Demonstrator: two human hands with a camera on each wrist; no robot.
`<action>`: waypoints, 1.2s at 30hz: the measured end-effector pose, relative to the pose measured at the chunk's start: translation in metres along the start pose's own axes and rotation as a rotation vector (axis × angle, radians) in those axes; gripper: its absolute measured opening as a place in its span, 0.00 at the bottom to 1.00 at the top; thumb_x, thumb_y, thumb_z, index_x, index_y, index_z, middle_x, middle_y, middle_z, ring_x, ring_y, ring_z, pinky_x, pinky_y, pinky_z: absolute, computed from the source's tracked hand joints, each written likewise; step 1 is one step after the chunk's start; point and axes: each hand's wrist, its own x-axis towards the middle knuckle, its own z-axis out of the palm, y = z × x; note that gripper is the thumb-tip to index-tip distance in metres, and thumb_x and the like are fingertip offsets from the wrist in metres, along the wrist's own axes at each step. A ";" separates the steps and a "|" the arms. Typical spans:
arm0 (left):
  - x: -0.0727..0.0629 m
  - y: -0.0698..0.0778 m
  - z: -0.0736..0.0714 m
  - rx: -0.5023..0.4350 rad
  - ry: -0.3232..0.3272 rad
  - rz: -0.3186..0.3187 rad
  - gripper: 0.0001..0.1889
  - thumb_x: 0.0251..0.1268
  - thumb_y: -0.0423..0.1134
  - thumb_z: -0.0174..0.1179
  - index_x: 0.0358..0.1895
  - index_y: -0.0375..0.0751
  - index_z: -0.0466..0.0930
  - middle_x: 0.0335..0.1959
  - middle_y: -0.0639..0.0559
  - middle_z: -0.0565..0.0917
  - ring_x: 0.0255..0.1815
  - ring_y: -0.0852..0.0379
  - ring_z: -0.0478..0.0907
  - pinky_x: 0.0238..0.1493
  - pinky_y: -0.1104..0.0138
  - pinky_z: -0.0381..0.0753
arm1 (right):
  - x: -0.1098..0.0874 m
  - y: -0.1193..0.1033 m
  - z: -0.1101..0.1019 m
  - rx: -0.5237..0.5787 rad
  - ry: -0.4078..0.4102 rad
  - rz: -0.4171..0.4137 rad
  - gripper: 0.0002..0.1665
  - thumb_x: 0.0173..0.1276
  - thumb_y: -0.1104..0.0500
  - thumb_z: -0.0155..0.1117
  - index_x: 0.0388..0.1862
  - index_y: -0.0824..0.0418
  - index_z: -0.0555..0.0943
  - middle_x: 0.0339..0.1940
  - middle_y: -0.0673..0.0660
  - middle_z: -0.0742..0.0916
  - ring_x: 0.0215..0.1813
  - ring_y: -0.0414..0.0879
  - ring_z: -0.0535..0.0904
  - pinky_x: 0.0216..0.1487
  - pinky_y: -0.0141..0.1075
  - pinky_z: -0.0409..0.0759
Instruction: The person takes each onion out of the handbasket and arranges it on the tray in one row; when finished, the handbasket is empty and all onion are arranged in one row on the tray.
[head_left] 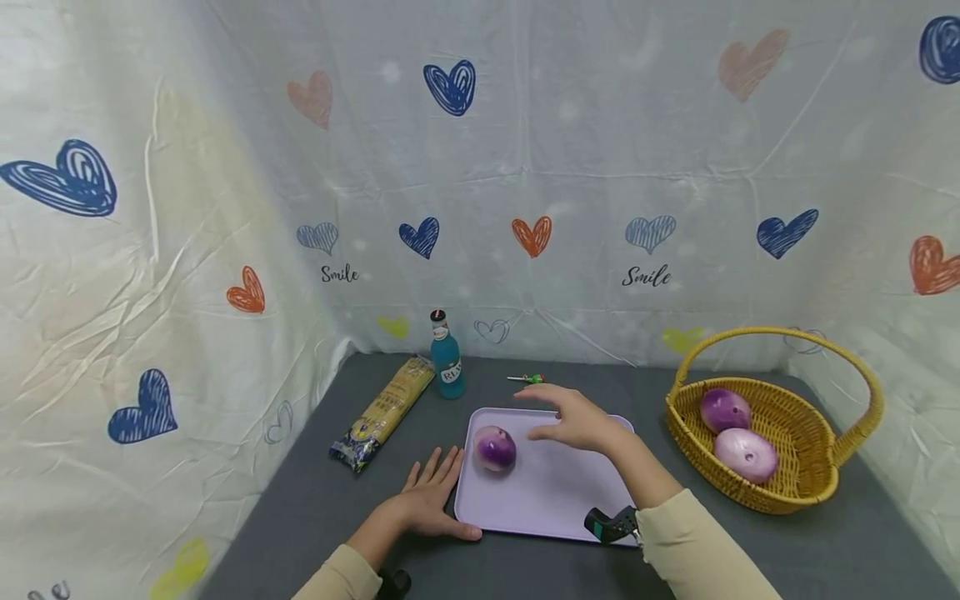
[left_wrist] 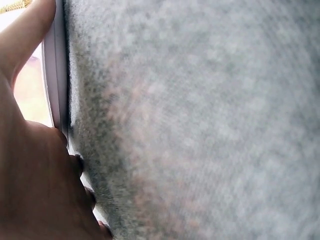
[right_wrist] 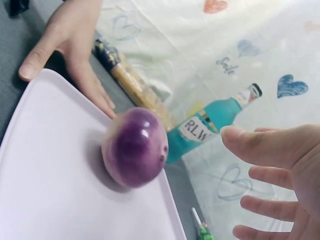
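A round, glossy purple-and-white vegetable [head_left: 495, 449] sits on the left part of a pale lilac tray [head_left: 555, 508]; its dark purple side shows large in the right wrist view. My right hand [head_left: 573, 419] is held over the tray, to the right of this vegetable, with thumb and fingers apart and nothing between them. At the tray's left edge my left hand [head_left: 427, 504] lies with fingers spread, its thumb at the near left corner. In the left wrist view, that thumb [left_wrist: 30, 30] touches the tray's rim [left_wrist: 56, 75].
A yellow wicker basket [head_left: 806, 425] with a tall handle stands at right, holding two purple vegetables [head_left: 746, 455]. Behind the tray are a blue bottle [head_left: 448, 365], a packet of noodle-like sticks [head_left: 386, 410] and a small lollipop-like stick [head_left: 531, 379]. A heart-printed cloth hangs behind.
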 end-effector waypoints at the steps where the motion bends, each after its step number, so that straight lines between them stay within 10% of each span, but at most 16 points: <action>1: 0.000 0.000 0.000 0.001 -0.001 0.000 0.71 0.43 0.82 0.62 0.83 0.48 0.36 0.85 0.47 0.40 0.84 0.40 0.30 0.77 0.36 0.32 | -0.001 0.001 -0.002 -0.011 0.004 -0.005 0.35 0.66 0.54 0.74 0.71 0.54 0.74 0.73 0.57 0.76 0.77 0.59 0.67 0.67 0.61 0.72; 36: -0.002 0.002 -0.001 0.000 0.002 0.007 0.70 0.44 0.81 0.62 0.83 0.47 0.37 0.85 0.47 0.39 0.84 0.39 0.30 0.77 0.36 0.31 | -0.051 0.032 -0.048 -0.091 0.128 -0.002 0.33 0.66 0.50 0.74 0.68 0.56 0.77 0.70 0.63 0.78 0.71 0.63 0.72 0.56 0.59 0.80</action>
